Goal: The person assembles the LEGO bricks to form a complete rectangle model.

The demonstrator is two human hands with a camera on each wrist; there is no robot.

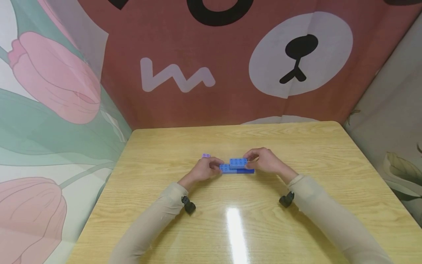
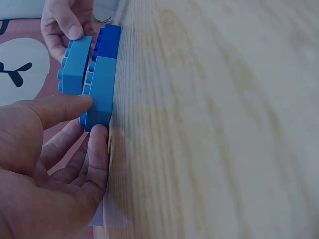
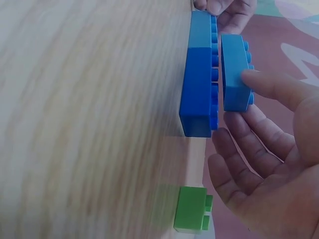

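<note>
beyond both hands stands a reddish wall cloth (image 1: 230,55) printed with a white muzzle, and beneath them spreads a pale wooden table (image 1: 214,220). beige sleeves (image 1: 158,209) reach up to the wrists. the left hand (image 1: 205,169) pinches the near end of the lower light blue block (image 1: 225,169), fingers bent around it. the right hand (image 1: 267,161) pinches its own end of the raised light blue block (image 1: 238,161) between thumb and fingers, holding it between the hands just above the studs, a thin gap showing. a dark blue block (image 1: 245,171) touches the lower light one end to end, on the right hand's side. near the right hand's fingers sits a small green block (image 3: 191,209); just past the left hand, a small purple block (image 1: 206,155).
</note>
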